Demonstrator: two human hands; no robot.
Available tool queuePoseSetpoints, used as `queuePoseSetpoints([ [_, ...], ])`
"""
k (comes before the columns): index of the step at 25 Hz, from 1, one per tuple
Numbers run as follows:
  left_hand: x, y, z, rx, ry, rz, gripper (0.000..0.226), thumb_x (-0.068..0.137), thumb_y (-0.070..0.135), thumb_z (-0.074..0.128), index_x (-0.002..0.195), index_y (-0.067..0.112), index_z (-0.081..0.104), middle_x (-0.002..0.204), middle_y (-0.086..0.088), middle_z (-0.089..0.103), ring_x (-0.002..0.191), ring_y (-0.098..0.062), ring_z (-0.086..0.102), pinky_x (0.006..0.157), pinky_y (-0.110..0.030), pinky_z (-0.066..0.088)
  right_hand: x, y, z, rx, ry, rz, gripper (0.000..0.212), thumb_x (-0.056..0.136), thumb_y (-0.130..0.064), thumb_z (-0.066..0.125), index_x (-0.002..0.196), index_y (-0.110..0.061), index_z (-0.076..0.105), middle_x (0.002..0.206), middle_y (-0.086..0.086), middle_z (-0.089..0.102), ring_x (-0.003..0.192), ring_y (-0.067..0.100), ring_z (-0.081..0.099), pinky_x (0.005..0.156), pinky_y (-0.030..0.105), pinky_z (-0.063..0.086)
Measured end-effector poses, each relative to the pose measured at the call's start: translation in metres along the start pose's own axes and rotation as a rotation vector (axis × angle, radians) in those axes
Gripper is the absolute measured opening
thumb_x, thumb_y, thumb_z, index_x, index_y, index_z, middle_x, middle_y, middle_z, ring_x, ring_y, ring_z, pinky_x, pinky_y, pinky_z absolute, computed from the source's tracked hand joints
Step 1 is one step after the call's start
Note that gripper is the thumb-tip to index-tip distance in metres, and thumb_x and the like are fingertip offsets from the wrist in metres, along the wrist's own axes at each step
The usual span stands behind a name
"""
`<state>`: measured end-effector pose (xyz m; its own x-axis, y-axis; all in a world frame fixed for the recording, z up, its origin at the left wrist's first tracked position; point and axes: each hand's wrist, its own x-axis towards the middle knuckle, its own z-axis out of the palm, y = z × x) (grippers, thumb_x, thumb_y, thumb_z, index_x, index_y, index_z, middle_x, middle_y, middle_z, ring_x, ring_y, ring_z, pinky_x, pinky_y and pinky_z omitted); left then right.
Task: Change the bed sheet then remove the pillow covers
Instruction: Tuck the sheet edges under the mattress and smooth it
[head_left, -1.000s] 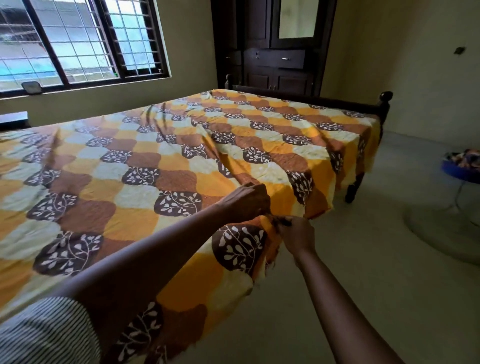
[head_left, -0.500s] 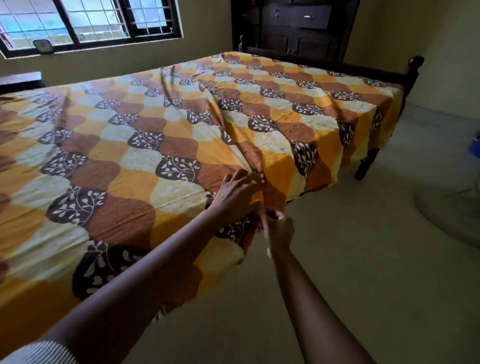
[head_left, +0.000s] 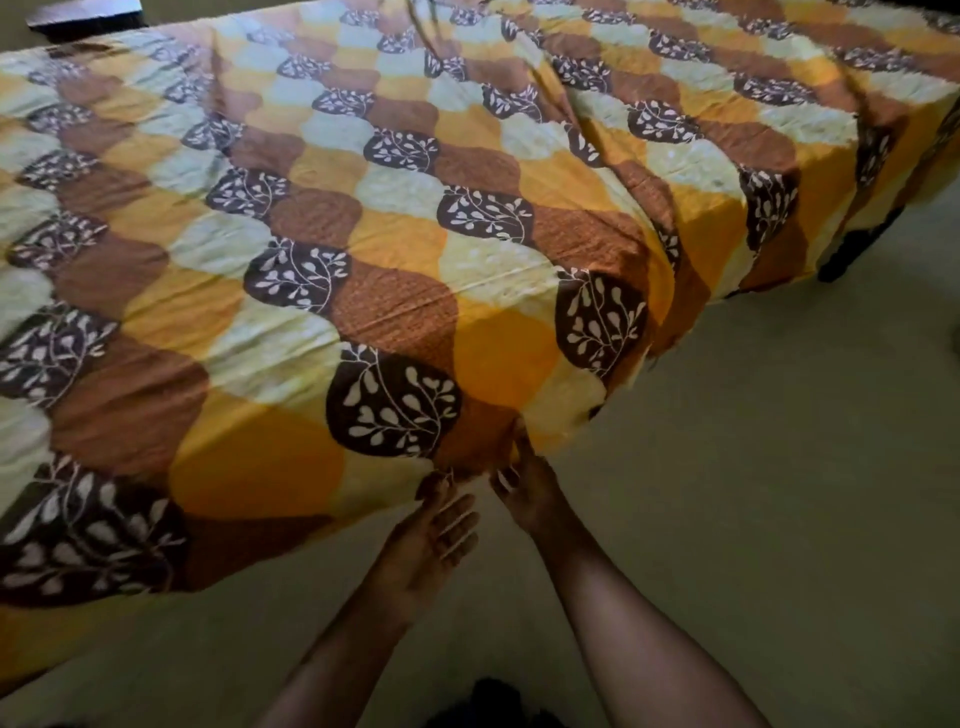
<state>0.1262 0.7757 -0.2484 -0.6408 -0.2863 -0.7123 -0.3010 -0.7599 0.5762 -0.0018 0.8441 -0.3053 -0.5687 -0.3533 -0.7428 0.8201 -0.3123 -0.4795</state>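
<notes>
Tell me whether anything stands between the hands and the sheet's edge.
Nothing visible does. The left hand and right hand both touch the sheet at its hanging edge, with no object between them and the fabric.

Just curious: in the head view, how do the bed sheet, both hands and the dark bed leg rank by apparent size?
1. bed sheet, by far.
2. left hand and right hand, about alike; not ranked.
3. bed leg, unsure: it is farther off and partly hidden.
</notes>
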Motion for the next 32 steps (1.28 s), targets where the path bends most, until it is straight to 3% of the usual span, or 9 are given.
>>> queuePoseSetpoints([
  [3,0.030,-0.001,-0.025,-0.157,0.055,0.029,0.025,0.094,0.020,0.048,0.118,0.016,0.055,0.134,-0.007,0.049,0.124,-0.027,0.045,0.091,-0.040,0.043,-0.002,0.005,0.006,-0.072,-0.059,-0.109,0.058,0.082,-0.033,0.064,0.134,-0.015,0.047,0.132,0.008,0.055,0.105,0.021,0.059,0.079,0.033,0.049],
  [7,0.047,0.000,-0.039,-0.176,0.031,0.062,0.014,0.094,0.021,0.046,0.102,0.026,0.057,0.126,-0.001,0.052,0.128,-0.024,0.041,0.099,-0.043,0.036,-0.001,0.009,0.008,-0.228,0.171,-0.200,0.041,0.088,-0.025,0.063,0.125,-0.012,0.054,0.108,0.003,0.060,0.098,0.021,0.057,0.070,0.027,0.042],
  [11,0.047,-0.003,-0.031,-0.198,0.003,0.126,0.016,0.093,0.015,0.049,0.100,0.027,0.057,0.121,0.001,0.054,0.110,-0.017,0.051,0.098,-0.045,0.038,0.004,0.005,0.018,-0.335,0.259,-0.199,0.007,0.088,-0.021,0.064,0.084,-0.018,0.058,0.104,0.020,0.061,0.114,0.042,0.053,0.062,0.027,0.038],
  [13,0.049,-0.001,-0.023,-0.161,0.077,0.190,0.018,0.089,0.014,0.057,0.102,0.027,0.056,0.119,0.001,0.057,0.100,-0.013,0.056,0.088,-0.039,0.043,0.003,0.004,0.019,-0.388,0.261,-0.204,0.015,0.087,-0.021,0.064,0.097,-0.010,0.061,0.121,0.029,0.057,0.110,0.041,0.055,0.077,0.043,0.049],
  [16,0.042,0.000,-0.014,-0.178,0.267,0.214,0.042,0.081,0.019,0.069,0.119,0.019,0.053,0.125,-0.005,0.058,0.096,-0.015,0.057,0.072,-0.031,0.047,-0.008,0.005,0.016,-0.315,0.141,-0.153,0.029,0.089,-0.024,0.061,0.114,-0.012,0.055,0.125,0.019,0.057,0.095,0.026,0.056,0.083,0.037,0.044],
  [23,-0.027,-0.013,0.026,-0.100,0.385,-0.020,0.032,0.092,0.037,0.048,0.117,0.016,0.052,0.117,-0.004,0.053,0.103,-0.021,0.053,0.093,-0.037,0.035,-0.022,0.002,-0.012,-0.034,-0.069,-0.071,0.016,0.094,-0.032,0.051,0.106,-0.023,0.059,0.123,0.006,0.056,0.098,0.018,0.056,0.078,0.031,0.046],
  [26,-0.037,0.005,0.054,-0.283,0.163,0.187,0.021,0.093,0.027,0.043,0.102,0.014,0.057,0.105,-0.006,0.060,0.098,-0.020,0.057,0.088,-0.033,0.042,-0.014,-0.008,-0.012,-0.172,0.036,-0.170,0.033,0.091,-0.032,0.058,0.117,-0.011,0.058,0.124,0.013,0.059,0.108,0.027,0.057,0.073,0.030,0.047],
  [29,-0.029,0.017,0.074,-0.464,0.019,0.205,0.032,0.094,0.028,0.039,0.116,0.010,0.054,0.117,-0.010,0.060,0.115,-0.026,0.055,0.096,-0.038,0.042,-0.008,-0.016,-0.014,-0.604,0.253,-0.266,0.034,0.085,-0.035,0.066,0.096,-0.002,0.063,0.092,0.012,0.060,0.082,0.026,0.054,0.071,0.035,0.042],
  [32,-0.018,0.013,0.082,-0.550,-0.013,0.201,0.047,0.095,0.036,0.032,0.129,0.006,0.045,0.131,-0.014,0.052,0.124,-0.028,0.049,0.099,-0.041,0.039,-0.013,-0.027,-0.015,-0.458,0.188,-0.248,0.026,0.083,-0.026,0.070,0.068,-0.012,0.054,0.064,0.002,0.048,0.054,0.014,0.042,0.050,0.027,0.035],
])
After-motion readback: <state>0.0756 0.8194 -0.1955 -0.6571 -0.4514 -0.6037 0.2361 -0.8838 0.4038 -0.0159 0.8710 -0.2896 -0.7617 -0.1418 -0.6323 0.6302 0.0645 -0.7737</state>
